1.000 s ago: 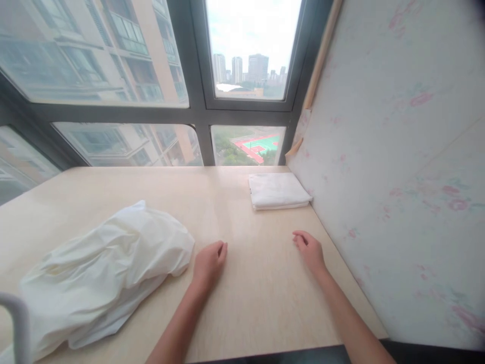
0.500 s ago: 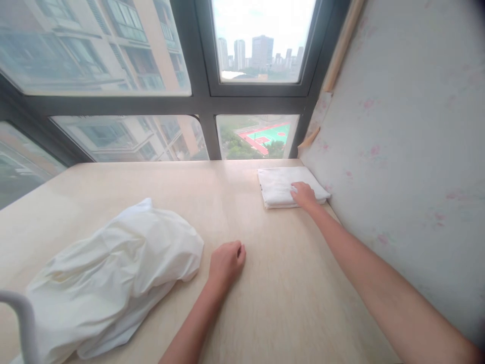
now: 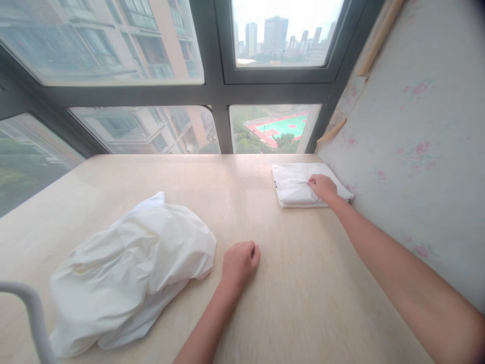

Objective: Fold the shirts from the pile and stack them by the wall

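At the far right of the sill lies a flat stack of folded white cloth [image 3: 293, 189]. My right hand [image 3: 323, 187] pinches its top layer, and small creases run from the fingertips. My left hand [image 3: 241, 260] rests curled in a loose fist on the sill, nearer to me; nothing shows in it. To its left a crumpled heap of white cloth [image 3: 140, 273] is spread, apart from the hand.
The pale marble-look sill [image 3: 295, 283] runs up to a dark window frame [image 3: 151, 95]. A flowered wall [image 3: 409, 167] with peeling paper bounds the right side. A grey curved tube [image 3: 30, 308] stands at the lower left.
My right hand's fingers have closed on the top of the folded cloth, drawing creases in it. The left hand stays in place, while the whole view has shifted slightly.
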The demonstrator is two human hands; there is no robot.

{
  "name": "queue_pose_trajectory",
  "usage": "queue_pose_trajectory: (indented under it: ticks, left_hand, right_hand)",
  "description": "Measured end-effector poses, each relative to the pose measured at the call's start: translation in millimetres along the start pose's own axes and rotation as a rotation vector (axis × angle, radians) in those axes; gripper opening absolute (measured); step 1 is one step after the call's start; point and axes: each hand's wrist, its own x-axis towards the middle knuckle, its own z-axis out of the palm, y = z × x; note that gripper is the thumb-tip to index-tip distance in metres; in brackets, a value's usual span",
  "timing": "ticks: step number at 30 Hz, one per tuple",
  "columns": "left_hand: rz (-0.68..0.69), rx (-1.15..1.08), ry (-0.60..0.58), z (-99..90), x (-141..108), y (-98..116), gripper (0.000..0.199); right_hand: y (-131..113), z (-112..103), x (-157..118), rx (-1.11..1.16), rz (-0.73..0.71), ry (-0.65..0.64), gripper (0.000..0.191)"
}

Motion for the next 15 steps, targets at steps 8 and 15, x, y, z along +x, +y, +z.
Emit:
queue_pose_trajectory:
  ticks: [8,15]
  left_hand:
    - [-0.004,-0.004,-0.004,-1.4,-0.1,1.3,0.032]
    - [-0.013,-0.008,0.003,-4.4,-1.4,2.7,0.032]
  right_hand:
    - [-3.5,-36.8,-2.5,-0.018,0.024,0.008,0.021]
    - [-24.8,-98.3,-6.1,0.023,0.059,0.123,0.030]
